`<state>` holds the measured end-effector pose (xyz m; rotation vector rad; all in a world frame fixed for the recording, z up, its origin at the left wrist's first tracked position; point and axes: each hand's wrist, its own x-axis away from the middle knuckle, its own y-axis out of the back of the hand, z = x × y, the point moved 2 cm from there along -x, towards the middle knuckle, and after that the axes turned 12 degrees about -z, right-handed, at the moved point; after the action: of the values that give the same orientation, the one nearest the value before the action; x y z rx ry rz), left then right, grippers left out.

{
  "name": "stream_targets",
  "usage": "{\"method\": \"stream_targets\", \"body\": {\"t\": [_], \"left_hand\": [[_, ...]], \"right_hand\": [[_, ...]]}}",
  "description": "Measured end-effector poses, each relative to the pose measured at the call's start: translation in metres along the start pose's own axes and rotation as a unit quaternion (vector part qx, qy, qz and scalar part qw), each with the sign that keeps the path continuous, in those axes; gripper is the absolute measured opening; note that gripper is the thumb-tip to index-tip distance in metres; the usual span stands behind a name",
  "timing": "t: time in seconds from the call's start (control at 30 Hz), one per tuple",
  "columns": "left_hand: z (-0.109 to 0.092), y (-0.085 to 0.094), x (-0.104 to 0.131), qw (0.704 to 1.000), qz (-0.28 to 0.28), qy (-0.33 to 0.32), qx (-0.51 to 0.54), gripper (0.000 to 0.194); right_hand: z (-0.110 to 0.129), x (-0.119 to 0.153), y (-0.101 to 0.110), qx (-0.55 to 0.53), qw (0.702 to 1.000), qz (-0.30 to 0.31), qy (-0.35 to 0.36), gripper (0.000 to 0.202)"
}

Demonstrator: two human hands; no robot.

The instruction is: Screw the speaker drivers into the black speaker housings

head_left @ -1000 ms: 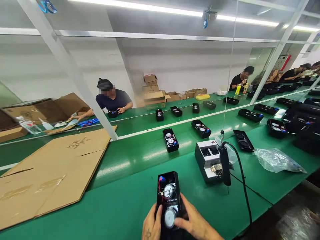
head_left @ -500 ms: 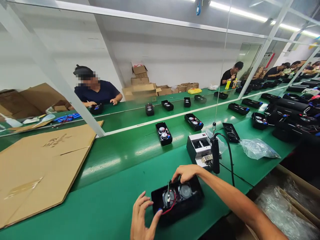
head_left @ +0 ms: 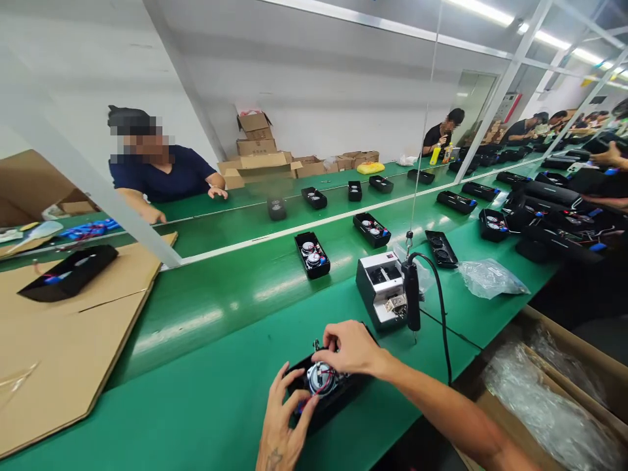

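A black speaker case lies on the green bench near the front, its open side up. One silver round speaker shows inside, with red wires over it. From above, my right hand reaches in, thumb and fingers pinched at a small upright circuit board at the case's far edge. My left hand is curled round the left end of the case, its thumb and forefinger by the wires and a blue part. My right hand hides the other half of the case.
A black-and-white device stands beyond the case, with a hanging black screwdriver beside it. Cardboard covers the left, bearing another black case. Further cases sit on the green line; a person is opposite. Plastic bag at right.
My right hand has moved left over the speaker and closed at the board. My left fingers have curled in over the case end. A black case now shows on the cardboard. The view has shifted.
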<state>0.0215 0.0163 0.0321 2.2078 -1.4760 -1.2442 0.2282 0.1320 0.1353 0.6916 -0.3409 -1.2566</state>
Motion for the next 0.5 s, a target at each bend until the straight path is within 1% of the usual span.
{"method": "stream_targets", "body": {"t": [0.07,0.1,0.13,0.2,0.3,0.33,0.37,0.43,0.5], "left_hand": [[-0.002,-0.001,0.001,1.000,-0.007,-0.005,0.000,0.033],[-0.002,-0.001,0.001,1.000,-0.012,-0.008,0.000,0.032],[-0.003,-0.001,0.000,1.000,-0.014,-0.011,0.002,0.031],[-0.006,0.000,-0.002,1.000,-0.015,-0.016,0.010,0.028],[-0.011,0.000,-0.008,0.999,-0.019,-0.015,0.022,0.028],[-0.013,0.000,-0.009,0.999,-0.023,-0.015,0.022,0.029],[-0.014,-0.001,-0.010,0.999,-0.026,-0.017,0.019,0.030],[-0.014,-0.002,-0.011,0.999,-0.030,-0.023,0.013,0.030],[-0.013,-0.004,-0.010,0.999,-0.026,-0.026,0.010,0.031]], "right_hand": [[0.007,0.011,-0.013,0.039,0.999,-0.005,-0.003,0.031],[0.008,0.014,-0.017,0.047,0.999,-0.004,-0.001,0.030],[0.007,0.015,-0.019,0.037,0.999,-0.001,-0.006,0.025],[0.000,0.013,-0.018,-0.025,0.999,0.013,-0.028,0.015],[-0.021,0.003,-0.005,-0.134,0.988,0.047,-0.067,0.004],[-0.029,-0.001,0.000,-0.155,0.984,0.052,-0.075,0.001],[-0.036,-0.005,0.007,-0.167,0.981,0.051,-0.080,0.003],[-0.047,-0.010,0.019,-0.188,0.978,0.030,-0.085,0.009],[-0.052,-0.011,0.029,-0.197,0.977,-0.004,-0.082,0.012]]}}
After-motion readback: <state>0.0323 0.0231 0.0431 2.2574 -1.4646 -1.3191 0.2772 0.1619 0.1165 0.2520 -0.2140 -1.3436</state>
